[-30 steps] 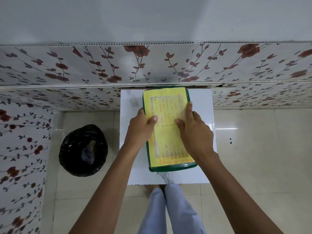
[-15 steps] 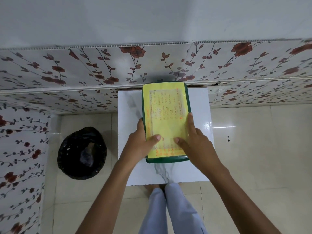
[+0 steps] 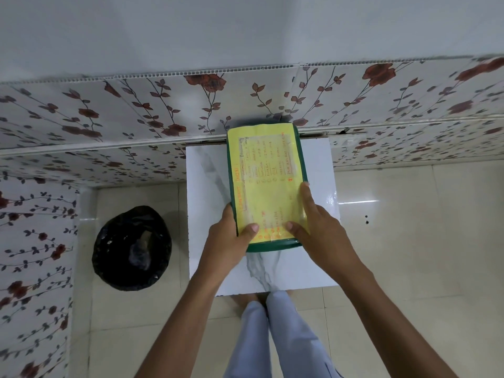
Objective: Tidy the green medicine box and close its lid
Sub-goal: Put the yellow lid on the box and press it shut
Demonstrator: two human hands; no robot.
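Note:
The green medicine box (image 3: 301,162) lies lengthwise on a small white marble-patterned table (image 3: 207,192), its far end against the wall. Its lid is down, and a yellow sheet (image 3: 266,170) with orange handwriting covers the top. My left hand (image 3: 229,236) holds the box's near left corner, thumb resting on the yellow sheet. At the near right side my right hand (image 3: 316,222) grips it, fingers stretched along the right edge and thumb on top. What is inside the box is hidden.
A bin lined with a black bag (image 3: 132,248) stands on the tiled floor left of the table. Floral wall panels (image 3: 136,110) run behind and along the left. My legs in pale trousers (image 3: 275,336) are below the table's near edge.
The box has slid away from me toward the wall, so more bare table shows in front of it. Both hands now sit nearer the box's near end.

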